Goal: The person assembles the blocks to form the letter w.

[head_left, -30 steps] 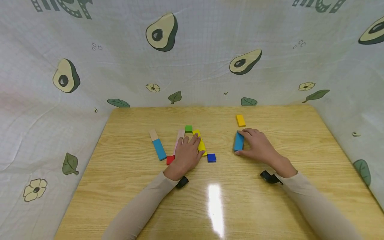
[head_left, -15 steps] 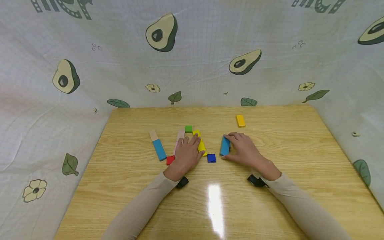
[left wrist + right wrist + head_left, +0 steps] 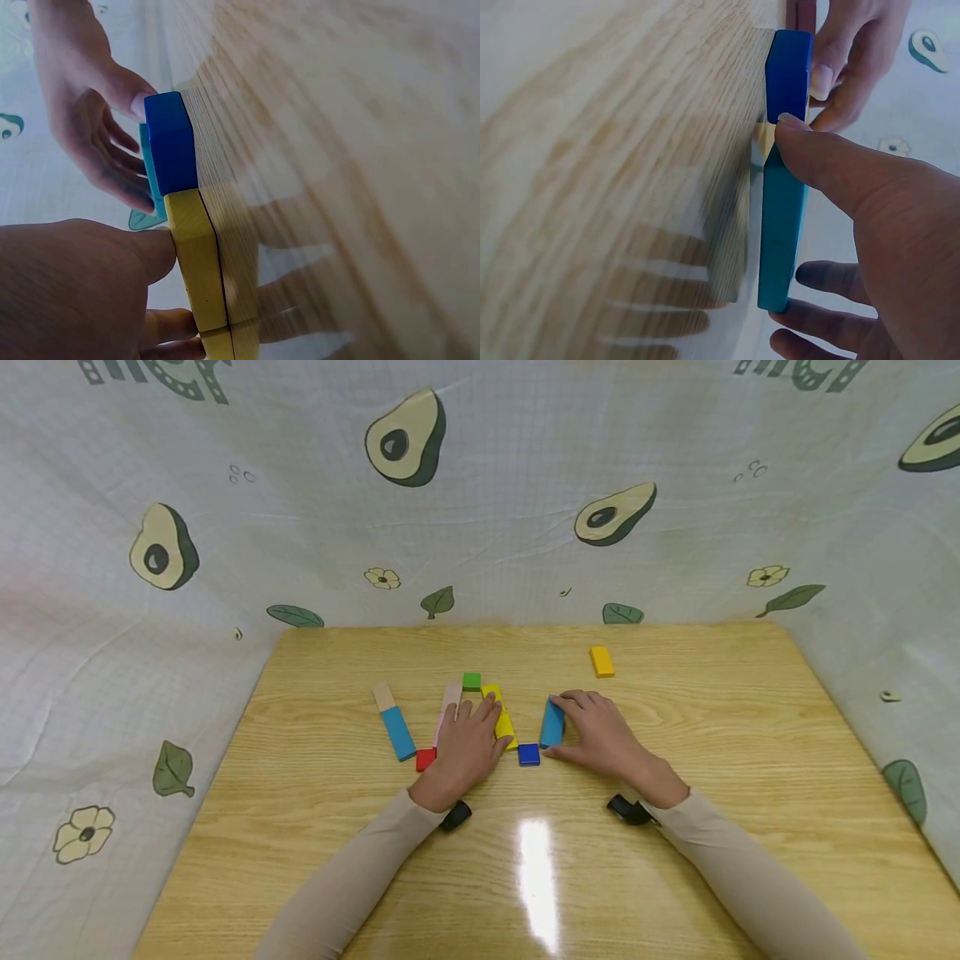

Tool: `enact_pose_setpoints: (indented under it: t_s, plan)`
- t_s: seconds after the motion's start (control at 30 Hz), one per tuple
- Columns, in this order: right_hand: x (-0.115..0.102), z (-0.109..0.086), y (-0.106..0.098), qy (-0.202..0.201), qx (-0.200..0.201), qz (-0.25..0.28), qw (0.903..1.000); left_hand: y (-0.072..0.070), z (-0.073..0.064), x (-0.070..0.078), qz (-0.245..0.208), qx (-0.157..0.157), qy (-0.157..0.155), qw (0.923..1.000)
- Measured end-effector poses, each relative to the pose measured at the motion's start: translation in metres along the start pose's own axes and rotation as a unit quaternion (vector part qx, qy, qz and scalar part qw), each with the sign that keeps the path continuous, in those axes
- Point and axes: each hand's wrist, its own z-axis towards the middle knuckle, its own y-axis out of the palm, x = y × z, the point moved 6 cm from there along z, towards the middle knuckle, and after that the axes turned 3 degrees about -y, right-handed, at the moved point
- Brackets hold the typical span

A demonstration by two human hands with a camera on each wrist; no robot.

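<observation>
My right hand (image 3: pixel 606 735) pinches a light-blue wooden block (image 3: pixel 552 723) lengthwise, thumb at the near end and fingertips at the far end. The block lies slanted just right of a small dark-blue block (image 3: pixel 528 755); in the right wrist view the thumb sits where the two blocks meet. My left hand (image 3: pixel 468 742) rests over a slanted row of two yellow blocks (image 3: pixel 196 259), its thumb and a fingertip touching them. The yellow row's near end meets the dark-blue block. Partly under the left hand are a pink strip (image 3: pixel 451 695) and a red block (image 3: pixel 425 760).
A green block (image 3: pixel 472 682) lies between the tops of the pink and yellow pieces. Left of them slant a second light-blue block (image 3: pixel 399 733) and a plain wood one (image 3: pixel 384 697). An orange-yellow block (image 3: pixel 602 662) lies apart at the back right. A printed curtain (image 3: pixel 510 527) stands behind the table.
My right hand has slid the light-blue block leftward across the table, up beside the dark-blue block, tilting it slightly. My left hand has stayed in place.
</observation>
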Motion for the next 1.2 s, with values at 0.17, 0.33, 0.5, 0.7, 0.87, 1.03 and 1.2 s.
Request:
enact_pose_setpoints:
  t_s: [0.17, 0.33, 0.5, 0.7, 0.87, 1.03, 1.2]
  plan:
    - [-0.001, 0.001, 0.001, 0.005, -0.011, 0.001, 0.9999, -0.001, 0.0, 0.0, 0.0, -0.001, 0.0, 1.0]
    - [0.0, 0.001, 0.003, 0.006, -0.017, -0.001, 0.9998, -0.002, -0.001, 0.0, -0.002, 0.002, 0.001, 1.0]
    - [0.0, 0.001, 0.004, 0.005, -0.017, -0.003, 0.9998, -0.003, -0.002, 0.0, -0.002, 0.007, 0.002, 1.0]
    - [-0.001, 0.001, 0.004, 0.002, -0.013, -0.002, 0.9999, -0.004, -0.003, 0.0, -0.004, 0.006, 0.002, 1.0]
    - [-0.004, 0.001, 0.005, -0.002, -0.013, -0.007, 0.9999, -0.004, -0.003, 0.0, -0.006, 0.007, 0.003, 1.0]
    - [-0.004, -0.001, 0.003, 0.0, -0.023, 0.003, 0.9997, -0.004, -0.003, 0.0, -0.01, 0.01, 0.006, 0.9999]
    - [0.005, -0.002, -0.009, 0.015, -0.023, 0.021, 0.9994, -0.004, -0.003, 0.0, -0.012, 0.016, 0.009, 0.9998]
